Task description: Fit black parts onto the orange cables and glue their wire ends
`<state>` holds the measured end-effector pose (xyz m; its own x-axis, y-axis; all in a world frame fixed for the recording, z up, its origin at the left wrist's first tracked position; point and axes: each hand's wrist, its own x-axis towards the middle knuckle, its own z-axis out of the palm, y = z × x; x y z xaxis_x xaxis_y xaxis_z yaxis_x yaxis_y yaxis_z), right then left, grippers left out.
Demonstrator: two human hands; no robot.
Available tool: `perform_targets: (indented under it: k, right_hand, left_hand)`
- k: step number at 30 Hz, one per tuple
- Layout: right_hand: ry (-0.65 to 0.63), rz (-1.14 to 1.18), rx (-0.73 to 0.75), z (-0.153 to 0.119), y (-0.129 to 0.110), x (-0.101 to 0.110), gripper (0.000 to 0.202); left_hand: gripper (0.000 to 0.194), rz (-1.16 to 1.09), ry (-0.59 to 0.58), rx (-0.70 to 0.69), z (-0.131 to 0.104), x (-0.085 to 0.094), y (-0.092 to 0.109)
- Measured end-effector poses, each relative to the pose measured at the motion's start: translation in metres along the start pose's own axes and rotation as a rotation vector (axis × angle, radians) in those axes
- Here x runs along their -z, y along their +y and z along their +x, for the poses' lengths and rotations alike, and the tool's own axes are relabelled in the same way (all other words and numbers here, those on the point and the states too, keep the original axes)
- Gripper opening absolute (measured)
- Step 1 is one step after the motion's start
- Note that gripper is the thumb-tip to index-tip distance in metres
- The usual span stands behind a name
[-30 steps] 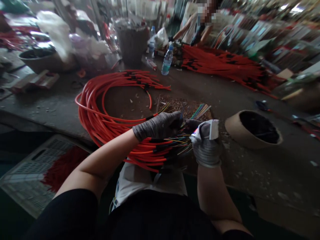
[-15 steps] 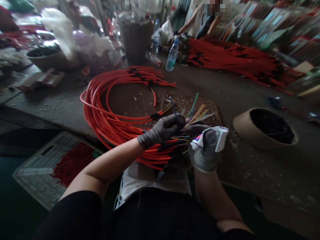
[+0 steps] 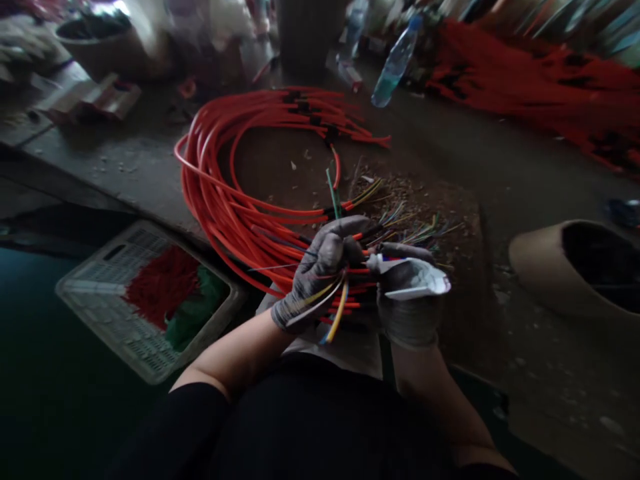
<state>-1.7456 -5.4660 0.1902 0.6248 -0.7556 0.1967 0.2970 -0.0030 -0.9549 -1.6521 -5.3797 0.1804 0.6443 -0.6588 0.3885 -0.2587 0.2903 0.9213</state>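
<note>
My left hand (image 3: 320,273), in a grey glove, is closed round the fanned coloured wires (image 3: 341,303) of a cable end. Yellow, white and blue strands hang down below the fist and a green one points up. Close on its right, my gloved right hand (image 3: 413,303) is wrapped round a white squeeze tube (image 3: 420,279), partly flattened. The tube's nozzle points left, toward the left hand's fingers; whether it touches the wires I cannot tell. Behind and under both hands lies a coil of orange cables (image 3: 210,180), their stripped ends (image 3: 415,230) fanned out to the right.
A brown round tub (image 3: 537,267) with dark contents stands at the right. Behind the coil are a plastic bottle (image 3: 395,63) and a pile of red-orange cables (image 3: 540,93). A plastic crate (image 3: 107,320) with red and green pieces sits low at the left. Scraps litter the board (image 3: 460,200).
My left hand has turned over, and the wires that fanned right now hang down. The tube has tipped so its nozzle faces left. The view has shifted down and to the right.
</note>
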Motion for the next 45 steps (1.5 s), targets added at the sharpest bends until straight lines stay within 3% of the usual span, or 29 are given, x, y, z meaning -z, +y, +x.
perform_targets:
  k: [3,11,14,17,20,23,29,32,35,39,42,45]
  right_hand:
    - [-0.064,-0.083,0.100,-0.007,0.000,-0.005,0.013]
    - [-0.061,-0.164,0.168,-0.001,0.005,-0.008,0.019]
    - [-0.048,-0.147,0.190,0.003,0.011,-0.007,0.017]
    - [-0.086,-0.123,0.237,0.012,0.017,-0.004,0.012]
    - [-0.062,-0.126,0.248,0.027,0.015,-0.004,0.013]
    - [0.009,-0.129,0.221,0.042,0.006,-0.008,0.014]
    - [-0.110,-0.101,0.292,0.050,-0.010,-0.010,0.017]
    - [-0.128,-0.357,0.473,0.046,-0.012,-0.005,0.015]
    - [-0.159,-0.548,0.576,0.045,-0.010,-0.005,0.017]
    - [-0.017,-0.192,0.377,0.048,0.004,-0.020,0.018]
    - [-0.036,-0.088,0.285,0.045,0.008,-0.025,0.022]
    - [-0.149,-0.113,0.224,0.036,0.003,-0.009,0.020]
  left_hand:
    - [0.055,0.105,-0.066,0.049,-0.005,0.000,0.002]
    - [0.054,0.110,-0.101,0.009,-0.003,0.013,0.004]
    - [0.053,0.158,-0.202,-0.107,0.005,0.034,0.020]
    - [0.053,0.338,-0.337,-0.317,0.017,0.051,0.043]
    - [0.047,0.411,-0.172,-0.429,0.033,0.053,0.050]
    - [0.035,0.187,-0.002,-0.271,0.052,0.050,0.040]
    - [0.037,-0.075,-0.012,-0.103,0.081,0.050,0.024]
    - [0.034,-0.104,-0.009,-0.061,0.085,0.047,0.023]
    - [0.034,-0.080,0.027,-0.054,0.083,0.047,0.019]
    - [0.036,-0.041,0.065,-0.068,0.070,0.055,0.019]
    - [0.037,-0.043,0.053,-0.074,0.046,0.055,0.031]
    - [0.033,0.085,-0.096,-0.047,0.011,0.044,0.048]
